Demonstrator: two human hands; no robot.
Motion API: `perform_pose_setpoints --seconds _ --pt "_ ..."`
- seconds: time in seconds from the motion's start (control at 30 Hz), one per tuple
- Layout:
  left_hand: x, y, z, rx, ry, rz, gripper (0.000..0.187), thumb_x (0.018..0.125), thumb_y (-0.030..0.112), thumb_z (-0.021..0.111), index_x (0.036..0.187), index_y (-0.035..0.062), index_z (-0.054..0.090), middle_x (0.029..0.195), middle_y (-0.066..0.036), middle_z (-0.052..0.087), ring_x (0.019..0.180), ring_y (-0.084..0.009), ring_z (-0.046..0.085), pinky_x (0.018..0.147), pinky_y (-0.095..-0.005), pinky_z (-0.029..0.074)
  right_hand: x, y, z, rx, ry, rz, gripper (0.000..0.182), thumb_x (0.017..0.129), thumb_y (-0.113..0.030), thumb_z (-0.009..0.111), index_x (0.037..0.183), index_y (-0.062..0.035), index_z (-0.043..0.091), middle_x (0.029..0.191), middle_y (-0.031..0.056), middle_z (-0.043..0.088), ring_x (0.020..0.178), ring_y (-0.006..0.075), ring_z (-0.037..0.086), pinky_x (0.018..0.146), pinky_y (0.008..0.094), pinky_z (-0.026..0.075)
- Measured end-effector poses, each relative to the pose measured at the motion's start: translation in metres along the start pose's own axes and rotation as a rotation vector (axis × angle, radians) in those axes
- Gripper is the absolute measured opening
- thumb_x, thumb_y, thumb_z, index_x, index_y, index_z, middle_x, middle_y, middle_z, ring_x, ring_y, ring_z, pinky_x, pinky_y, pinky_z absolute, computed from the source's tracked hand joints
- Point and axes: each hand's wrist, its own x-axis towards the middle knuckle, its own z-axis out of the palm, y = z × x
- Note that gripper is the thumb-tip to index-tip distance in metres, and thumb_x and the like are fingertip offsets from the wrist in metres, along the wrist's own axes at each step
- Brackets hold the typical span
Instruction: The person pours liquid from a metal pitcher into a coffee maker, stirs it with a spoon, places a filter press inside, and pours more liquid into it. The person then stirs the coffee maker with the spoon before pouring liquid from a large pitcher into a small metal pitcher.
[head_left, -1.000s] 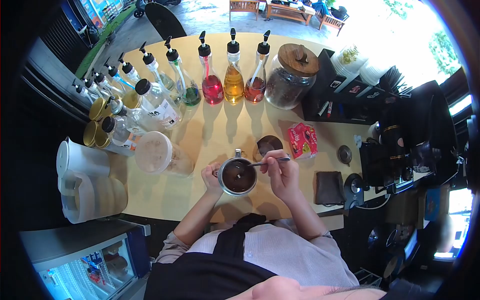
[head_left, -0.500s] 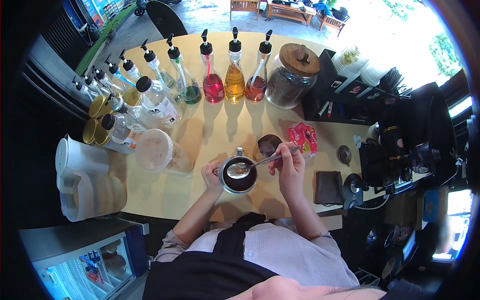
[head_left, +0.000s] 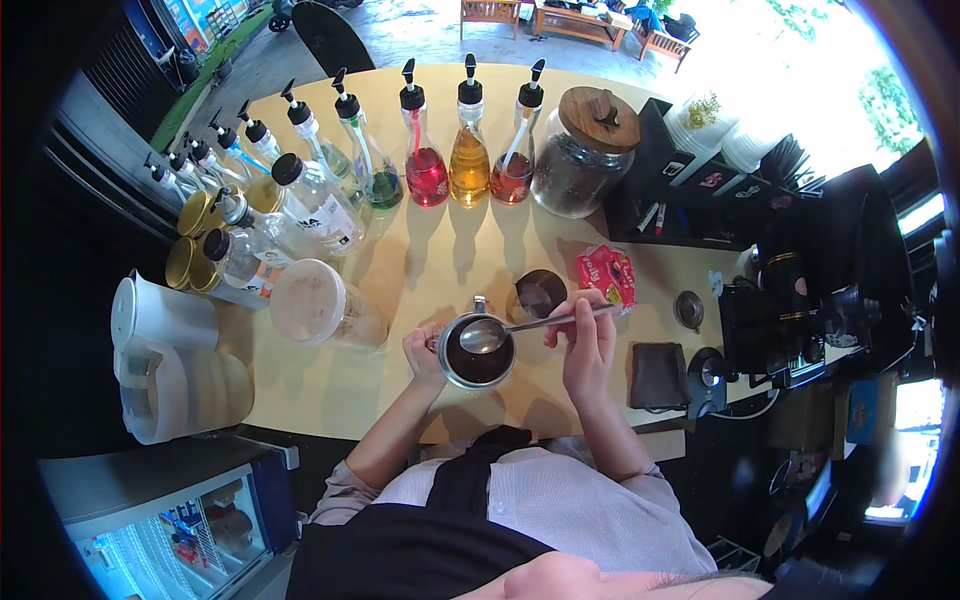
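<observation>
A metal-rimmed mug [head_left: 500,372] with dark liquid in it is held by my left hand [head_left: 424,352], fingers closed round its handle on the left side. My right hand [head_left: 586,340] pinches the handle of a metal spoon [head_left: 485,336], whose bowl is over the mug's opening near the far rim. Just beyond the mug, to the right, a small dark cup [head_left: 540,292] stands on the wooden counter [head_left: 330,390]. Behind my right hand lies a red and pink packet [head_left: 608,278].
Pump bottles of coloured syrup [head_left: 428,178] line the far edge, beside a wooden-lidded jar [head_left: 575,180]. A lidded tub [head_left: 318,302] and white pitchers [head_left: 165,320] stand left. At right are a dark folded cloth [head_left: 657,376], a small strainer [head_left: 688,309] and a black machine [head_left: 820,290].
The spoon has shifted slightly away from me and to the right, its bowl now closer to the mug's far rim. My right hand has moved a little right. The left hand stays put.
</observation>
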Motion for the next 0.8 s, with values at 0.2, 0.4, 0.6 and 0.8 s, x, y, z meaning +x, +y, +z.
perform_pose_setpoints --seconds 0.2,0.4,0.6,0.8 --pt "0.0003 -0.0019 -0.0053 0.064 -0.057 0.007 0.049 0.091 0.036 0.029 0.053 0.006 0.027 0.049 0.002 0.027 0.046 -0.0086 0.024 0.045 -0.0288 0.017 -0.0042 -0.0031 -0.0108 -0.484 -0.253 -0.591 0.006 0.091 -0.006 0.052 0.095 -0.0012 0.051 0.073 0.0097 0.062 0.056 0.0169 0.056 0.052 0.0273 0.045" --pt "-0.0002 -0.0032 -0.0058 0.086 -0.038 -0.02 0.052 0.092 0.038 0.029 0.051 0.006 0.028 0.049 0.003 0.027 0.045 -0.0076 0.023 0.045 -0.0282 0.016 -0.0001 -0.0068 -0.0055 -0.67 -0.386 -0.816 0.012 0.083 -0.01 0.064 0.091 -0.0044 0.057 0.074 0.0069 0.063 0.058 0.0221 0.057 0.053 0.0303 0.046" --pt "-0.0007 0.0031 0.0 0.085 -0.014 0.003 0.054 0.092 0.04 0.028 0.051 0.0056 0.03 0.048 0.003 0.027 0.045 -0.0068 0.023 0.044 -0.0279 0.016 -0.0009 -0.0071 -0.008 -0.69 -0.359 -0.726 0.014 0.09 -0.015 0.057 0.089 -0.002 0.058 0.074 0.0081 0.064 0.062 0.0213 0.058 0.056 0.0301 0.046" --pt "0.0009 0.0027 -0.0018 0.12 -0.04 0.017 0.054 0.092 0.04 0.028 0.051 0.0053 0.029 0.048 0.003 0.027 0.044 -0.0069 0.023 0.044 -0.0278 0.016 -0.0018 -0.0068 -0.0062 -0.642 -0.335 -0.687 0.01 0.084 -0.012 0.063 0.086 -0.0035 0.059 0.074 0.0047 0.063 0.064 0.0221 0.056 0.058 0.0306 0.046"
